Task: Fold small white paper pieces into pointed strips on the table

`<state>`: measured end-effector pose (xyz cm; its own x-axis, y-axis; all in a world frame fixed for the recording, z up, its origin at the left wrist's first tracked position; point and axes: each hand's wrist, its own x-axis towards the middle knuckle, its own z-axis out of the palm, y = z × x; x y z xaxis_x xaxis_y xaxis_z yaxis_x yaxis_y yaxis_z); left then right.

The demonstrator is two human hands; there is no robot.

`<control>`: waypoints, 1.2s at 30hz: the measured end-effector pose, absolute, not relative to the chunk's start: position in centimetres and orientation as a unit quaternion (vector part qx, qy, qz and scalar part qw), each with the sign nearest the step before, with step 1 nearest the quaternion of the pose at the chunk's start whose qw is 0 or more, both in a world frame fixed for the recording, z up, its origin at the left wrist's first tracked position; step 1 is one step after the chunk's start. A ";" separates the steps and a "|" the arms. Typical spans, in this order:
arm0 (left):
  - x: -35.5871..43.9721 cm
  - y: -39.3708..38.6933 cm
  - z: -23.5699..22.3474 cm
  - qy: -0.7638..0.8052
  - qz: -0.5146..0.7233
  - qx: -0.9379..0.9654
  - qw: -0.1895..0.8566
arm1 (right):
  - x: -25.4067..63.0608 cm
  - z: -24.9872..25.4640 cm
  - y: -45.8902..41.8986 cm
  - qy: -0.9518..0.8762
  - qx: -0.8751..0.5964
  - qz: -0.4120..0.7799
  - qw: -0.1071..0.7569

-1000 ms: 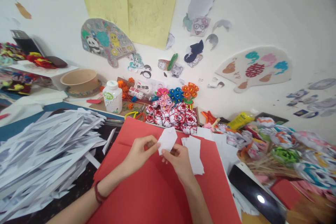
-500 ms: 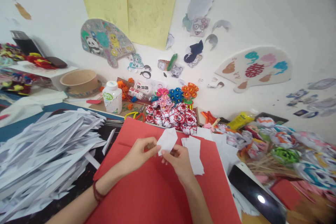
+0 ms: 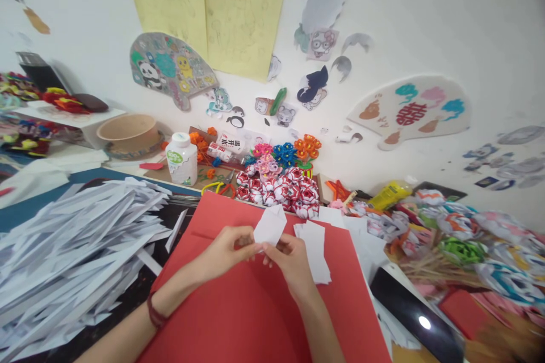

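A small white piece of folded paper (image 3: 271, 225) is held up over a red board (image 3: 247, 312), its top corners folded in. My left hand (image 3: 232, 247) pinches its lower left edge between thumb and fingers. From the other side, my right hand (image 3: 292, 261) grips the bottom edge, its thumb near the left thumb. Both thumbs meet at the lower edge of the paper. Just right of my right hand, a small stack of white paper slips (image 3: 317, 252) lies on the red board.
A large heap of white folded strips (image 3: 76, 255) spreads on the left. Behind the board stand red-and-white paper flowers (image 3: 281, 190), a white bottle (image 3: 181, 159) and scissors (image 3: 219, 184). A black phone (image 3: 415, 312) lies at the right, near wrapped bundles (image 3: 506, 283).
My left thumb has slid down and right along the paper's lower edge, closer to my right thumb. The paper is turned slightly; the rest looks the same.
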<state>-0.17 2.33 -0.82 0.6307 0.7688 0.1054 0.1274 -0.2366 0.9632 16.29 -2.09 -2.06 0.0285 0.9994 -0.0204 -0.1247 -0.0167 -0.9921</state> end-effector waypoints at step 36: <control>-0.5 4.4 -4.6 0.390 0.259 0.847 0.253 | 19.5 -5.0 -0.6 -0.603 -0.649 0.306 0.349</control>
